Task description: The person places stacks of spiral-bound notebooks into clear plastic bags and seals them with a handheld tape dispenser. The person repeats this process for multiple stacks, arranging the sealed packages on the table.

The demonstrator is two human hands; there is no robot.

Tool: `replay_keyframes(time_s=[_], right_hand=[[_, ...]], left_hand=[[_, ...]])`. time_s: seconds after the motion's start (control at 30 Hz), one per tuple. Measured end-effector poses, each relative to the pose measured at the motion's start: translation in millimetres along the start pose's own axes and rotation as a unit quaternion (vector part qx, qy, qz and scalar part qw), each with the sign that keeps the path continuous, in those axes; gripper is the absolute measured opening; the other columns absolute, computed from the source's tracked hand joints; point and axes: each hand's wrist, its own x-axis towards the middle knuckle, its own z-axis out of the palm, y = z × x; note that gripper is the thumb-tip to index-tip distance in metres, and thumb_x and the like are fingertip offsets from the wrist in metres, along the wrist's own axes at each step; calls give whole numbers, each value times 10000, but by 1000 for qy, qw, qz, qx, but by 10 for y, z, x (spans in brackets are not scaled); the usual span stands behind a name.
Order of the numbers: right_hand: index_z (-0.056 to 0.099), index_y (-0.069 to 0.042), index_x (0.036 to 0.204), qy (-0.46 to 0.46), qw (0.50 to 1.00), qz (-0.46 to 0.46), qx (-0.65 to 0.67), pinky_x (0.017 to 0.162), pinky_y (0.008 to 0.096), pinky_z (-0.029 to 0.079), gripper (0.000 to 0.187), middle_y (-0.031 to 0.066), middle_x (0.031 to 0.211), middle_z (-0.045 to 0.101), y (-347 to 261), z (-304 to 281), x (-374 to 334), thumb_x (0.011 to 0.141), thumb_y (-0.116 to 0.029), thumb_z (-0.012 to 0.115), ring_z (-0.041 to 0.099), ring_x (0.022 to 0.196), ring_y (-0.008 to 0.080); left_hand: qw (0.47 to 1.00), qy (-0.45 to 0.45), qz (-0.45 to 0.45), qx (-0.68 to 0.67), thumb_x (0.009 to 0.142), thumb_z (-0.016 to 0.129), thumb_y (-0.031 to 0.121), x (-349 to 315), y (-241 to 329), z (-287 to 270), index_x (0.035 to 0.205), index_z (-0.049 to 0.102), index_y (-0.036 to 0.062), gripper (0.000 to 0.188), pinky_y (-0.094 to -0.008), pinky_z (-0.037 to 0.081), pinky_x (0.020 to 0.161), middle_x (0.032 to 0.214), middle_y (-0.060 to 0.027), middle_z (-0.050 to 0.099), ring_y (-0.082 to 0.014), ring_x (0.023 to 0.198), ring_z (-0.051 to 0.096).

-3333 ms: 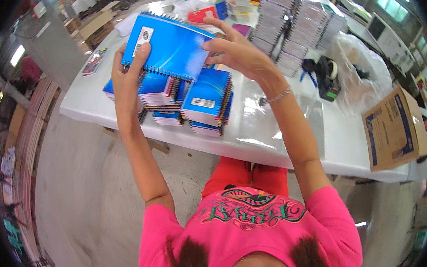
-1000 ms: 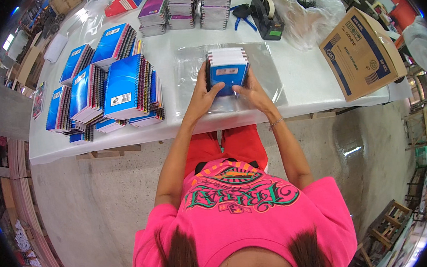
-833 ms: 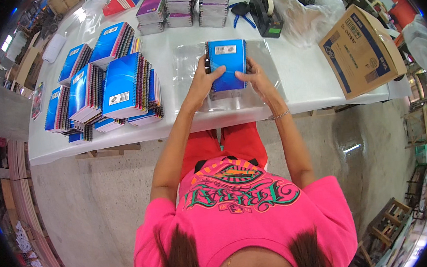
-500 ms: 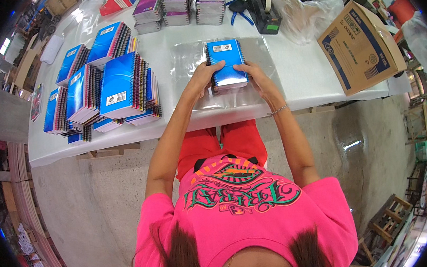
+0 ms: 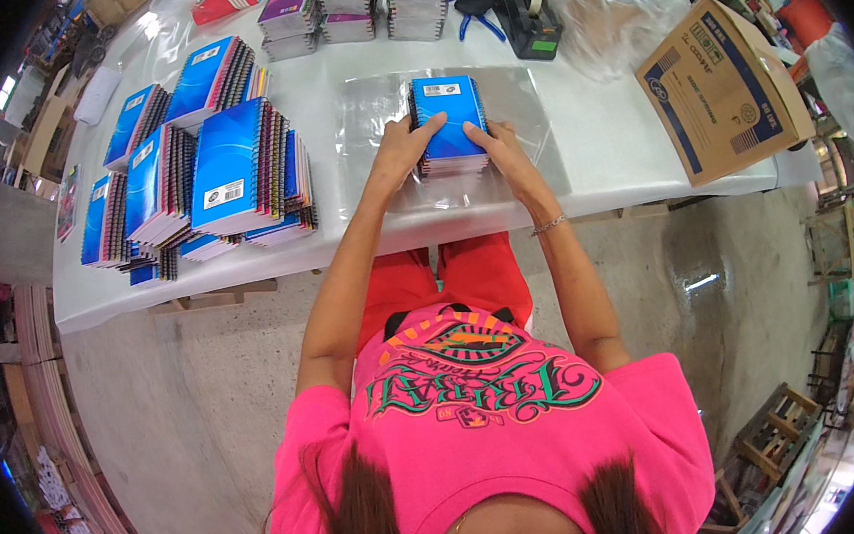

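Observation:
A stack of spiral notebooks (image 5: 448,100) with a blue top cover and a white label lies in front of me on a clear plastic sheet (image 5: 365,121). My left hand (image 5: 406,151) grips the stack's left side, its thumb on the blue cover. On the opposite side my right hand (image 5: 500,149) grips it too, thumb on the cover near the right edge. The fingers below both thumbs are partly hidden at the stack's sides. To the left stand several piles of blue spiral notebooks (image 5: 230,162).
At the back are wrapped notebook stacks (image 5: 418,2), blue-handled pliers (image 5: 477,14) and a black tape dispenser (image 5: 528,23). Crumpled clear plastic (image 5: 608,12) lies beside the dispenser. A cardboard box (image 5: 714,94) stands at the right of the white-covered table (image 5: 619,151).
My right thumb has slid slightly inward and down on the cover. The left thumb has shifted a little, and both hands remain on the notebook stack.

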Motion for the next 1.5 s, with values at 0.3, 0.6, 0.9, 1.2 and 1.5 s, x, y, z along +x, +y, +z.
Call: replay_keyframes(time_s=[0.3, 0.6, 0.9, 1.2, 1.5], right_hand=[[512, 65, 1326, 6, 999, -28, -18, 1023, 372, 359, 726, 177, 1206, 463, 70, 26, 15, 916, -533, 563, 425, 1202, 287], [614, -21, 1188, 346, 845, -16, -407, 979, 554, 288, 434, 216, 1360, 403, 433, -178, -285, 888, -335, 629, 385, 1212, 373], [639, -72, 1131, 292, 865, -63, -403, 970, 530, 314, 289, 167, 1262, 514, 209, -145, -305, 861, -169, 665, 457, 1188, 330], [583, 33, 1174, 218, 975, -44, 19, 639, 291, 516, 439, 135, 787, 680, 235, -694, -195, 796, -117, 749, 651, 694, 157], [587, 60, 1104, 97, 992, 61, 47, 616, 252, 522, 465, 98, 814, 664, 145, -885, 138, 830, -268, 772, 645, 680, 147]], left_hand=[[982, 55, 33, 177, 908, 577, 539, -89, 52, -35, 1165, 595, -138, 724, -370, 474, 920, 1167, -256, 588, -279, 1068, 595], [788, 356, 121, 487, 966, 472, 462, -316, -343, -254, 1275, 535, -89, 635, -565, 250, 1091, 1390, -286, 395, -428, 1287, 388], [843, 289, 151, 428, 918, 608, 283, -429, -238, -107, 1255, 550, 55, 412, -575, 260, 1069, 1298, -213, 517, -371, 1244, 458], [987, 148, 28, -54, 858, 732, 217, -444, -38, -509, 1183, 577, -22, 432, -258, 511, 690, 982, -107, 661, -171, 871, 655], [989, 94, -59, -95, 824, 763, 200, -334, 170, -580, 1314, 472, 9, 601, -245, 501, 564, 891, -111, 628, -131, 652, 624]])
